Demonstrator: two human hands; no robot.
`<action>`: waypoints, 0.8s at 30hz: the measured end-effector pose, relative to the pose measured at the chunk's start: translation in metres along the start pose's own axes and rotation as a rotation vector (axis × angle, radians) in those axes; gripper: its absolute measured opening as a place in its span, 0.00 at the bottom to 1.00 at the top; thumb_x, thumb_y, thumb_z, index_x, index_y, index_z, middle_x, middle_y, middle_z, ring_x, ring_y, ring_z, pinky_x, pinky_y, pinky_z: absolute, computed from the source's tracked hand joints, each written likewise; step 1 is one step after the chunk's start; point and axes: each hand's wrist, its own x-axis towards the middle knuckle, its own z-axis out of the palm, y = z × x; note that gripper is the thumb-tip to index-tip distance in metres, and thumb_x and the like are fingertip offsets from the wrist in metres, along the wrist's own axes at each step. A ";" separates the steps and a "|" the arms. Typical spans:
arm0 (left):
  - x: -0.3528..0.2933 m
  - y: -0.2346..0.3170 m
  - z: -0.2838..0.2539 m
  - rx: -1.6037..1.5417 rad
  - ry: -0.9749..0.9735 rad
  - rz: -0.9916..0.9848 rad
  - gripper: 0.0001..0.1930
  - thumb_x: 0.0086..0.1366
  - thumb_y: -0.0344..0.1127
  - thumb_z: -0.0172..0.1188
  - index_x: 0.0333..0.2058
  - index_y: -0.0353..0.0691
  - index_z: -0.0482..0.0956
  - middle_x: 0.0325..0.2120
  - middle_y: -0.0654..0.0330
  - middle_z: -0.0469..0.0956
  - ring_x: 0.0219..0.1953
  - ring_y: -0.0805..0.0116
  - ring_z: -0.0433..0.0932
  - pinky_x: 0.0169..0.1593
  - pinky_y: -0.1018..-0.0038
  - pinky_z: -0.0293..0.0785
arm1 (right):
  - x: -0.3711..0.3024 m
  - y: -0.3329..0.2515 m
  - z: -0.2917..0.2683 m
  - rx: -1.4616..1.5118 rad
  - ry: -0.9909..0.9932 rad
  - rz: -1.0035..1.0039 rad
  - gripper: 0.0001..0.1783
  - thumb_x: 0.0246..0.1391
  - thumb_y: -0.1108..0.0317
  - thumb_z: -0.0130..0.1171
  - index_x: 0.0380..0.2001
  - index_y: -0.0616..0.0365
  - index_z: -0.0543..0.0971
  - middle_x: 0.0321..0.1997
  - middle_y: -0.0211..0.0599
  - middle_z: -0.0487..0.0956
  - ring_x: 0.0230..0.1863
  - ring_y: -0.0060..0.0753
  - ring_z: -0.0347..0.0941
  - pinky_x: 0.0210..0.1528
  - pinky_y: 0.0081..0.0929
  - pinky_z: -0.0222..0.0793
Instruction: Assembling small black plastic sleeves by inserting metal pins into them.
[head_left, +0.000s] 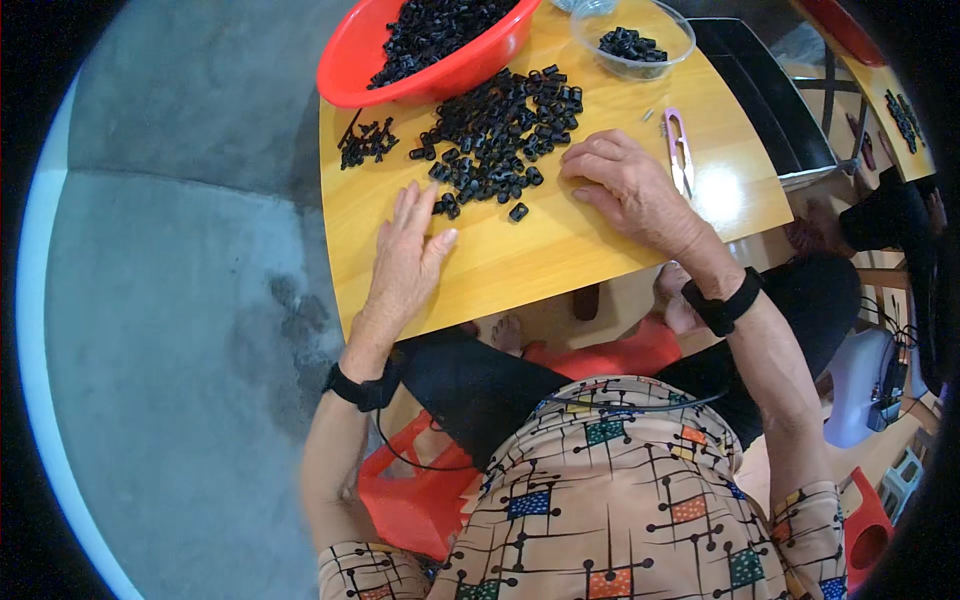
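Observation:
A loose pile of small black plastic pieces (500, 130), each with an opening through it, spreads over the yellow wooden table (480, 280). My left hand (408, 250) rests at the pile's near left edge, fingers stretched out and thumb apart, its fingertips beside a few of the pieces. To the right of the pile, my right hand (630, 190) lies low over the table with fingers loosely bent and thumb apart; nothing shows in it. Between the hands, one single black piece (518, 212) sits apart from the pile.
A red basin (345, 70) full of black pieces stands at the far left, above small black scraps (368, 145). A clear bowl (660, 68) holds more pieces. Pink-handled thread snips (678, 150) lie right of my right hand. Beyond the table's right edge is a black bin (770, 100).

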 end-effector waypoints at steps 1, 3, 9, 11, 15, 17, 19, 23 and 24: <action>-0.004 0.000 0.005 -0.003 0.001 -0.004 0.30 0.62 0.46 0.49 0.60 0.40 0.55 0.61 0.42 0.50 0.65 0.50 0.46 0.61 0.46 0.42 | 0.000 0.000 0.001 0.010 0.017 -0.006 0.09 0.40 0.72 0.59 0.28 0.59 0.74 0.35 0.37 0.75 0.41 0.41 0.69 0.46 0.32 0.65; -0.010 0.004 0.015 0.082 0.007 0.012 0.30 0.62 0.43 0.49 0.60 0.40 0.54 0.61 0.43 0.49 0.65 0.50 0.46 0.61 0.46 0.41 | 0.001 -0.001 0.001 0.009 0.015 -0.005 0.08 0.40 0.73 0.59 0.29 0.59 0.74 0.36 0.36 0.75 0.41 0.41 0.69 0.46 0.32 0.65; -0.004 0.022 0.020 0.095 0.125 0.048 0.31 0.62 0.44 0.51 0.60 0.40 0.54 0.62 0.45 0.49 0.65 0.51 0.46 0.60 0.45 0.40 | 0.002 -0.005 0.000 -0.019 0.003 0.003 0.08 0.41 0.72 0.58 0.29 0.60 0.75 0.36 0.37 0.75 0.41 0.42 0.69 0.45 0.33 0.66; 0.010 0.035 0.021 0.094 0.135 0.103 0.31 0.61 0.45 0.51 0.60 0.40 0.55 0.62 0.46 0.50 0.65 0.52 0.46 0.60 0.45 0.41 | 0.001 -0.006 -0.001 -0.039 -0.007 0.005 0.08 0.42 0.72 0.58 0.29 0.60 0.75 0.36 0.37 0.75 0.41 0.42 0.69 0.45 0.33 0.66; 0.039 0.045 0.027 0.123 0.117 0.186 0.31 0.61 0.48 0.49 0.60 0.40 0.55 0.63 0.48 0.49 0.66 0.55 0.44 0.61 0.45 0.37 | 0.002 -0.007 0.001 -0.057 -0.011 -0.014 0.07 0.44 0.71 0.57 0.29 0.60 0.75 0.36 0.37 0.75 0.41 0.43 0.69 0.45 0.34 0.66; 0.046 0.045 0.035 0.181 0.084 0.242 0.33 0.61 0.52 0.48 0.59 0.38 0.56 0.62 0.48 0.49 0.66 0.55 0.45 0.61 0.44 0.35 | 0.005 -0.009 0.001 -0.057 -0.023 -0.017 0.07 0.44 0.71 0.57 0.29 0.60 0.75 0.36 0.38 0.75 0.41 0.43 0.69 0.45 0.34 0.65; 0.046 0.044 0.037 0.151 0.092 0.249 0.33 0.61 0.52 0.48 0.60 0.39 0.56 0.62 0.48 0.50 0.65 0.55 0.45 0.61 0.44 0.35 | 0.005 -0.012 0.002 -0.040 -0.016 -0.003 0.07 0.44 0.71 0.57 0.30 0.60 0.75 0.36 0.38 0.75 0.41 0.44 0.69 0.45 0.34 0.65; 0.040 0.043 0.035 0.068 0.104 0.267 0.32 0.61 0.52 0.48 0.60 0.42 0.55 0.62 0.46 0.50 0.66 0.54 0.45 0.61 0.43 0.35 | 0.005 -0.012 0.002 -0.046 -0.016 -0.002 0.07 0.45 0.71 0.57 0.30 0.60 0.75 0.36 0.39 0.76 0.41 0.44 0.69 0.45 0.35 0.65; 0.038 0.046 0.035 0.066 0.105 0.275 0.32 0.61 0.52 0.48 0.60 0.42 0.55 0.62 0.46 0.50 0.66 0.54 0.45 0.61 0.43 0.35 | 0.003 -0.010 0.002 -0.050 -0.009 0.000 0.07 0.45 0.71 0.57 0.30 0.60 0.75 0.36 0.39 0.76 0.41 0.44 0.69 0.45 0.35 0.65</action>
